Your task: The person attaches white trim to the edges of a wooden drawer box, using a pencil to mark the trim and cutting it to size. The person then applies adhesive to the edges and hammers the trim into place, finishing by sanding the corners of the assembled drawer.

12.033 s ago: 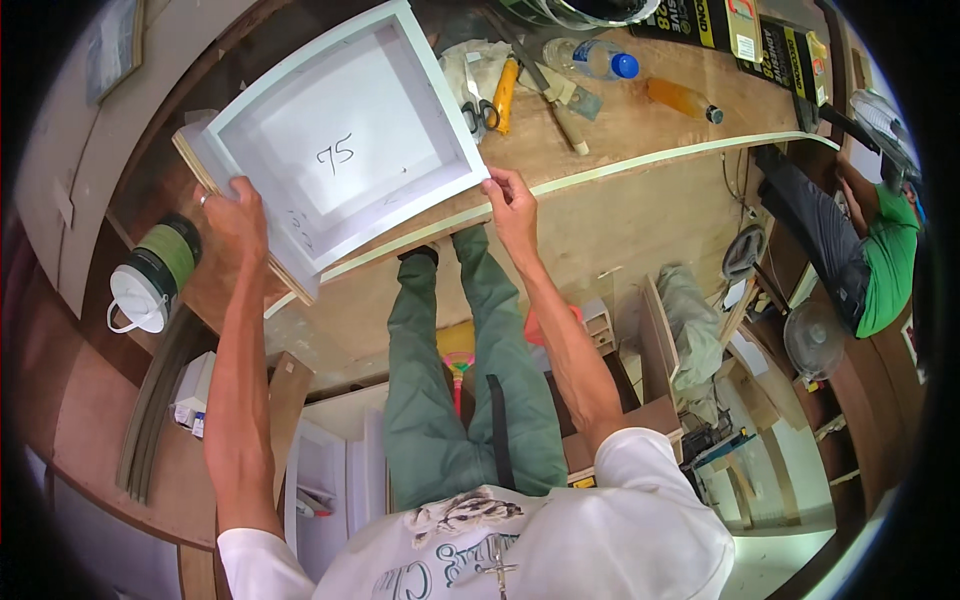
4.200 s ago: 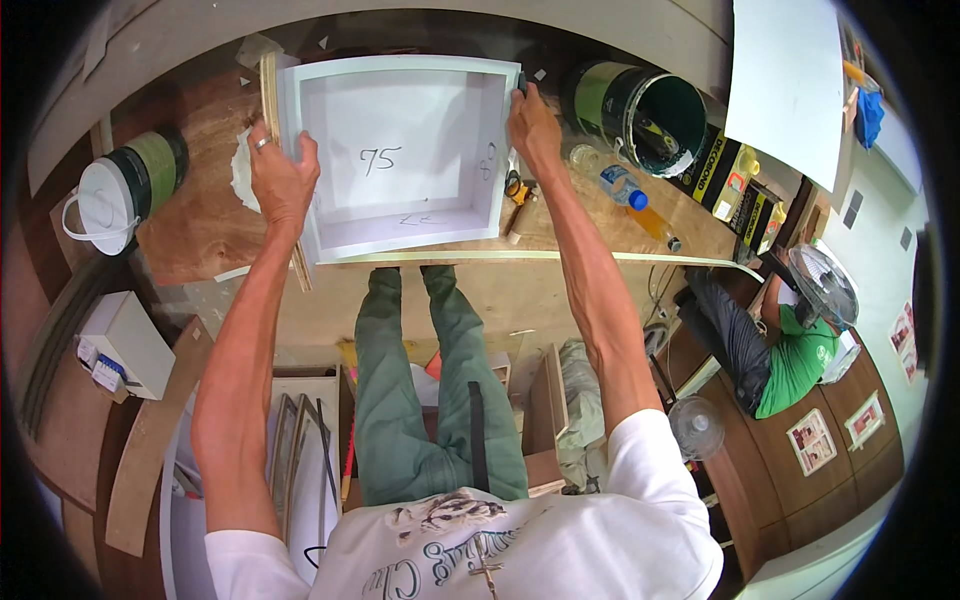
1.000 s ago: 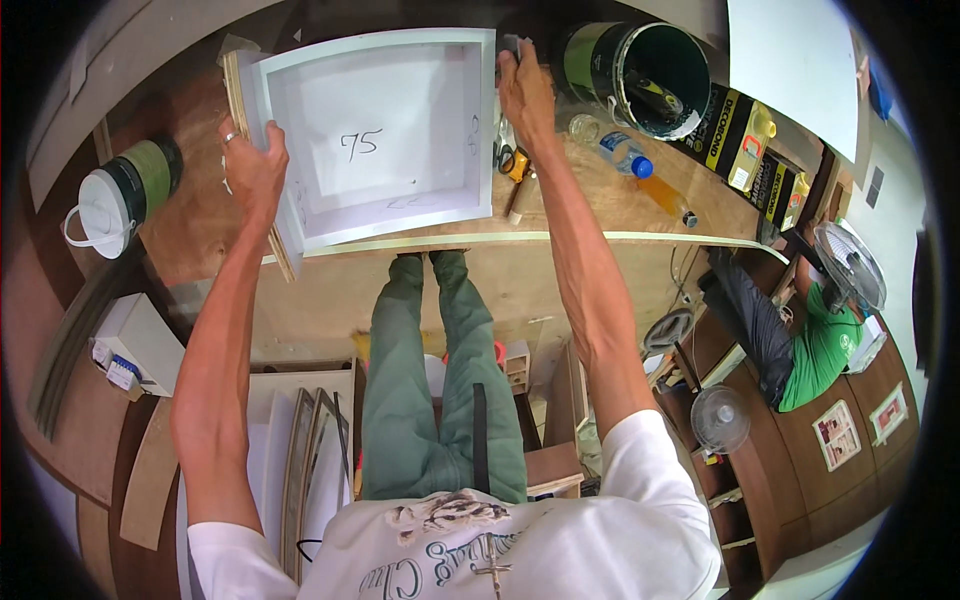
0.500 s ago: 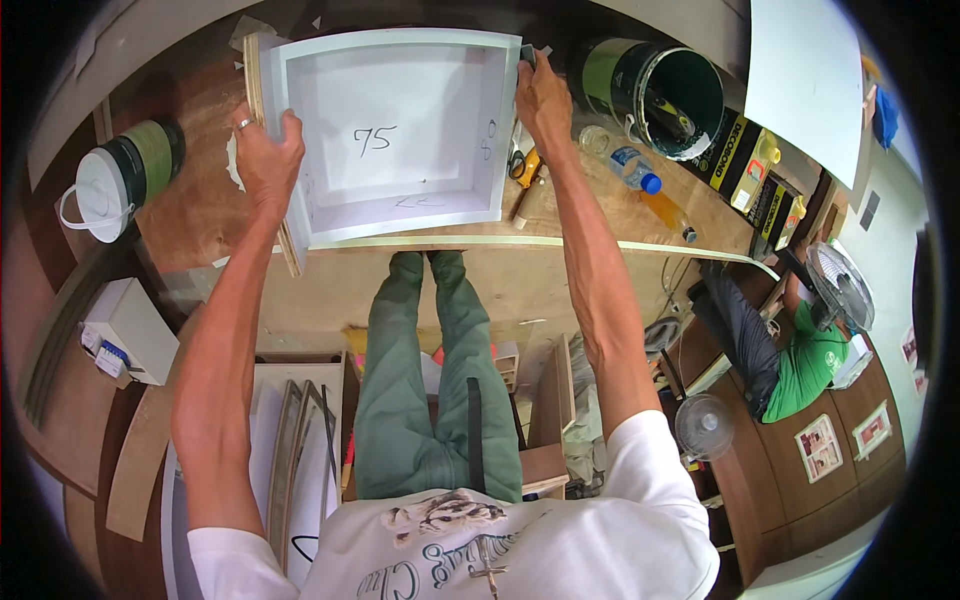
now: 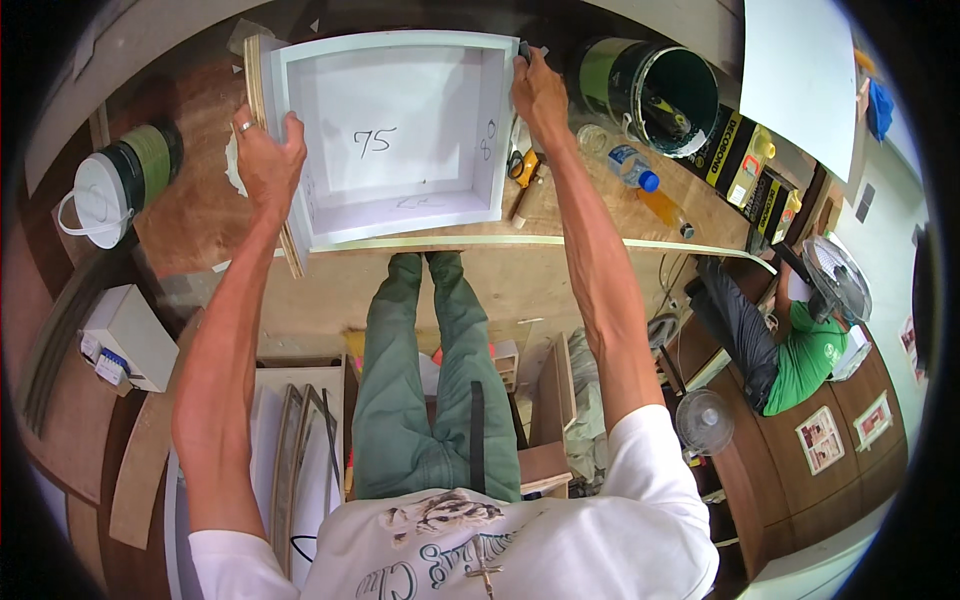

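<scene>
A white drawer box (image 5: 400,215) rests on the wooden workbench, its open side up and handwriting on its bottom. A panel with a layered plywood edge (image 5: 258,90) runs along its left side. My left hand (image 5: 268,160) is closed over that side, the thumb on the white rim and the fingers round the panel. At the far right corner of the box, my right hand (image 5: 542,95) is closed round a small dark grey block (image 5: 525,50), held against the right wall's rim. The fingers partly hide the block, so I cannot make out its kind.
Right of the box lie orange-handled scissors (image 5: 516,166), an orange-yellow tool (image 5: 530,165), a bottle with a blue cap (image 5: 632,165) and an amber bottle (image 5: 662,210). An open bucket (image 5: 680,100) lies behind them; a lidded pail (image 5: 100,200) is at left. A person in green (image 5: 805,355) sits at far right.
My right hand has shifted very slightly left along the drawer's far right corner. My left hand and the drawer stay nearly in place.
</scene>
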Available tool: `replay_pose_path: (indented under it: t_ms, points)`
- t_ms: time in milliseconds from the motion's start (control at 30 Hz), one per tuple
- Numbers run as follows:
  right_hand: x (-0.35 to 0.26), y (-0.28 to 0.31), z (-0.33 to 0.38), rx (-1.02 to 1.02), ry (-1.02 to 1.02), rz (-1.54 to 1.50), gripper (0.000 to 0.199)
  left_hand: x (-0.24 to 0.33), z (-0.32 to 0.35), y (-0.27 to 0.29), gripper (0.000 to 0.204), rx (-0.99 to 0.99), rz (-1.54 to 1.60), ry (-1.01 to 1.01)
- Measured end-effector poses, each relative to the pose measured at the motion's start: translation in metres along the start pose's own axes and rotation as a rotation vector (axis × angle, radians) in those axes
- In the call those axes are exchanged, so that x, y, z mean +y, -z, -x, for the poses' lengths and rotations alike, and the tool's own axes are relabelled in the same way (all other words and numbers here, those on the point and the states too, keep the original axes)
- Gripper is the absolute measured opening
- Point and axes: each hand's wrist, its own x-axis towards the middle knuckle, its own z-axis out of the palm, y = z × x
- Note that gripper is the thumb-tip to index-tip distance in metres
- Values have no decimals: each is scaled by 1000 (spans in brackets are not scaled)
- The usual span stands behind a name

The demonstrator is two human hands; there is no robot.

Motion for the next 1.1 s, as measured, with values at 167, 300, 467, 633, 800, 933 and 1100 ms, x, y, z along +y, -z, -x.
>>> replay_pose_path:
  t_ms: [167, 300, 467, 633, 800, 933, 1100]
  points:
    - [-4, 5, 1, 24, 31, 5, 37, -3, 1, 0, 53, -31, 39, -6]
    - [-5, -2, -3, 17, -39, 2, 38, -2, 1, -3, 54, -18, 38, -11]
    - [1, -7, -7, 10, -55, 7, 40, -4, 2, -4, 55, 1, 37, -29]
    - [8, -9, -11, 39, 13, 23, 35, -1, 3, -4, 58, 0, -22, -12]
    - [13, -20, -26, -4, 46, 3, 40, -8, 0, -3, 56, 54, -11, -50]
    - [68, -14, -74, 81, 227, 15, 45, 11, 3, -14, 54, -25, 60, -2]
    - [23, -13, -46, 44, -66, -271, 44, -4, 2, 4, 53, 4, 26, 0]
